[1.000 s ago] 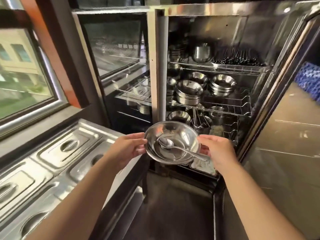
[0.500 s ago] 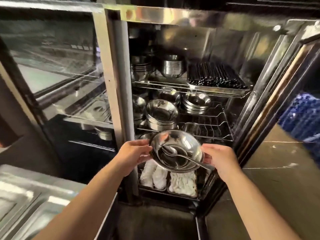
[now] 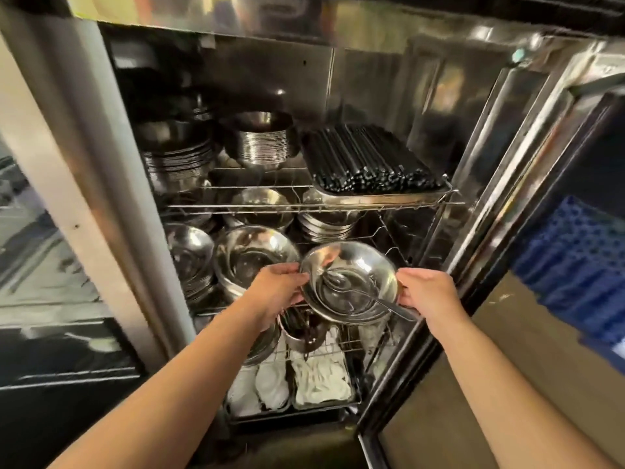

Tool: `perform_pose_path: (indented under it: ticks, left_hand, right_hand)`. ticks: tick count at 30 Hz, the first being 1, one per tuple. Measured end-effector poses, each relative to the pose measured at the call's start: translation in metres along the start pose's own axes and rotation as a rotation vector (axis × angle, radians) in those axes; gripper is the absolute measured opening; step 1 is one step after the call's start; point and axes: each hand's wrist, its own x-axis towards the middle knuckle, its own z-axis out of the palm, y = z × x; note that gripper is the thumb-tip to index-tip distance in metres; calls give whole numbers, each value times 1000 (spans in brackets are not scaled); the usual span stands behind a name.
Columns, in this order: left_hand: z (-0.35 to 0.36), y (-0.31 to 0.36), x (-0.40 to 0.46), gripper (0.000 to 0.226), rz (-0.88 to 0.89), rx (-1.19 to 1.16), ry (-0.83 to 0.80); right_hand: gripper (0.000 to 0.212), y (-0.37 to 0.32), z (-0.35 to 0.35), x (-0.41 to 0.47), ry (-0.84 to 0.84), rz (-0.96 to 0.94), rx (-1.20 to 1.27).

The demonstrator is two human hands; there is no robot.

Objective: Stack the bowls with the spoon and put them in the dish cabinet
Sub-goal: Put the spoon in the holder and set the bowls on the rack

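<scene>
Carried nearer the cabinet (image 3: 382, 79) since the earlier frame, now level with the middle rack (image 3: 402, 252). Bowls (image 3: 350, 282) held at the rack's near edge, left hand (image 3: 275, 291) clamped on the left rim, right hand (image 3: 427, 291) clamped on the right rim. Spoon (image 3: 368, 294) lying inside, handle over the near-right rim, almost touching the right hand. Open rack space just beyond and right of the bowls; another stack (image 3: 252, 255) close at left. Likely next: straight push away, kept level so the spoon does not slide.
</scene>
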Motion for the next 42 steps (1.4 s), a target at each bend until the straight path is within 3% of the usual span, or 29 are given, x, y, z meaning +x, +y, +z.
perform_pose_path:
  ticks: [3, 6, 16, 19, 21, 27, 42]
  left_hand:
    - [14, 0, 33, 42, -22, 21, 36]
    - [28, -3, 59, 54, -21, 50, 87]
    - [63, -28, 113, 58, -74, 143, 164]
    - [67, -36, 122, 49, -95, 190, 161]
    - [69, -39, 127, 44, -110, 174, 166]
    - [70, -51, 144, 63, -128, 136, 173]
    - [77, -61, 171, 48, -124, -59, 148]
  right_hand:
    - [9, -2, 3, 24, 13, -2, -37]
    - [16, -1, 4, 50, 24, 0, -94]
    - [51, 14, 9, 107, -43, -82, -435]
    - [40, 23, 8, 115, -69, -73, -447]
    - [46, 28, 9, 121, -68, -76, -482]
    - [45, 29, 13, 137, -45, -68, -533]
    - [38, 29, 24, 154, -30, -29, -735]
